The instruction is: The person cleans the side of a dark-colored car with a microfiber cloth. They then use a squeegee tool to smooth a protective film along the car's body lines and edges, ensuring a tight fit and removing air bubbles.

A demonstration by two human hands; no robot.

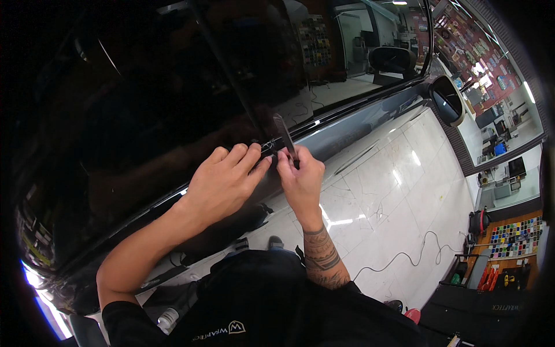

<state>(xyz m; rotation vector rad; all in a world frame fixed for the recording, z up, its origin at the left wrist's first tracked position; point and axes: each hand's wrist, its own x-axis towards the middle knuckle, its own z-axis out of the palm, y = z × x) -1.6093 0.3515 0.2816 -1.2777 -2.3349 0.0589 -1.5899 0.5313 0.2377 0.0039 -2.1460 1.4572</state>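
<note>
A dark car's side fills the left and middle, with a black trim strip (269, 147) along the lower edge of its window. My left hand (222, 180) rests against the glass and trim, its fingers bent. Its thumb and forefinger come together at the strip; anything small between them is too dark to make out. Close on its right, my right hand (303, 175) is closed around a slim, dark, blade-like tool (285, 134). This tool points up and slightly left from the fist, in front of the window. The right fingertips are beside the trim.
The glossy grey door panel (361, 120) continues up to a side mirror (447, 101). A cable (399, 263) winds over the pale tiled floor (381, 191). At lower right stand a black tool cart (480, 301) and a board of colour samples (516, 237).
</note>
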